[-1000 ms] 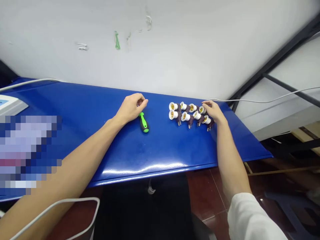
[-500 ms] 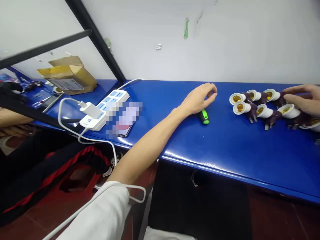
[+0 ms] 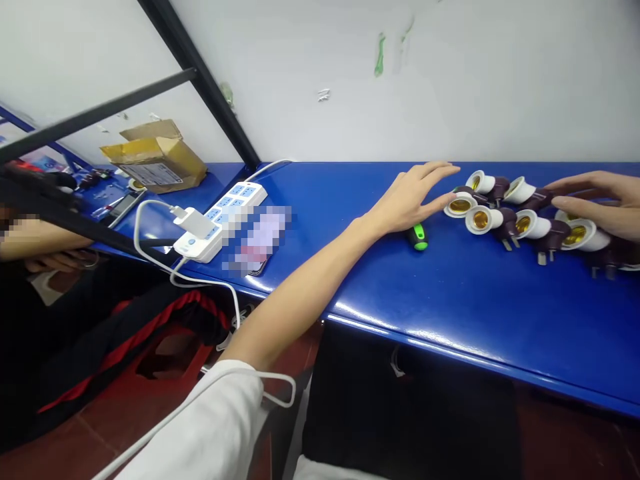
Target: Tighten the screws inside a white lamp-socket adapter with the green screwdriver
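Several plug-in bulb holders lie in two rough rows at the right of the table, with white cups, gold-coloured insides and dark brown plug bodies with metal prongs. My left hand [image 3: 413, 197] has its fingers spread, the thumb at the rim of the leftmost bulb holder [image 3: 459, 205]. Below that palm a green and black handle [image 3: 419, 237] shows in part; its other end is hidden. My right hand [image 3: 603, 200] rests over the right end of the rows, fingers stretched out and apart, touching the back bulb holders [image 3: 520, 191]. The frame edge cuts off the rightmost ones.
A white power strip [image 3: 220, 220] with a charger [image 3: 193, 223] plugged in stands left, beside a blurred-out phone [image 3: 263, 240]. A white cable crosses my left sleeve [image 3: 210, 427]. Past the black frame bar [image 3: 215, 87] are an opened carton [image 3: 155, 163] and another person's arm [image 3: 45, 237].
My left hand has spread its fingers and moved right to the bulb holders. My right hand has moved left, and the back-row bulb holders have shifted left and turned. The view has swung slightly.
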`<action>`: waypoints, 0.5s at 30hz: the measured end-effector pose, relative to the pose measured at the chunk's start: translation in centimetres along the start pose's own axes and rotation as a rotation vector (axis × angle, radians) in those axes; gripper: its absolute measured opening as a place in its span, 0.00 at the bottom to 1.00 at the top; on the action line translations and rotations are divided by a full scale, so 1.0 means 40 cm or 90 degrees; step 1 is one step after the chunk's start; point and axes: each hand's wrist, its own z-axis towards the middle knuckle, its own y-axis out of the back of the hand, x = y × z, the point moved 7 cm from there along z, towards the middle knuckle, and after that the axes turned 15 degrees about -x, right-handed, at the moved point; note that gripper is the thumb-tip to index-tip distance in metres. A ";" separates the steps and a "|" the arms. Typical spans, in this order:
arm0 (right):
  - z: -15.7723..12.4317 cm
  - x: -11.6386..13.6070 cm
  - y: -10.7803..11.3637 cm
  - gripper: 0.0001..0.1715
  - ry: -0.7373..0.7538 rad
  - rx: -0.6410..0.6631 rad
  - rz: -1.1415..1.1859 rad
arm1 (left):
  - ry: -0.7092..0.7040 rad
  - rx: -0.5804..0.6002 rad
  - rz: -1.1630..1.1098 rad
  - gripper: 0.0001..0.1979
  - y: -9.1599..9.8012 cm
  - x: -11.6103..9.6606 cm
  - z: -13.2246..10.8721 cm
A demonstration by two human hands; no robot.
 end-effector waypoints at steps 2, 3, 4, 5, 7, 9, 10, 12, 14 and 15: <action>-0.020 0.034 -0.013 0.46 0.021 0.071 -0.041 | 0.003 0.015 -0.006 0.26 -0.007 0.009 0.000; -0.027 0.049 -0.014 0.43 0.025 0.084 -0.051 | 0.006 0.020 -0.007 0.26 -0.010 0.014 0.001; -0.033 0.065 -0.013 0.39 0.028 0.088 -0.051 | 0.008 0.024 -0.008 0.25 -0.013 0.019 0.002; -0.038 0.083 -0.014 0.33 0.031 0.099 -0.040 | 0.006 0.026 -0.011 0.25 -0.013 0.022 0.004; -0.049 0.119 -0.016 0.21 0.041 0.117 -0.025 | 0.004 0.013 -0.017 0.25 -0.005 0.025 0.009; -0.057 0.154 -0.021 0.19 0.055 0.134 0.003 | 0.013 0.003 -0.018 0.25 0.006 0.031 0.014; -0.060 0.169 -0.022 0.20 0.063 0.135 0.017 | 0.015 0.001 -0.019 0.25 0.012 0.033 0.017; -0.062 0.188 -0.023 0.21 0.068 0.138 0.050 | 0.031 -0.007 -0.019 0.25 0.025 0.042 0.022; -0.061 0.193 -0.020 0.22 0.063 0.133 0.072 | 0.047 -0.027 -0.022 0.25 0.038 0.049 0.027; -0.058 0.190 -0.014 0.22 0.057 0.119 0.079 | 0.054 -0.031 -0.022 0.26 0.043 0.052 0.029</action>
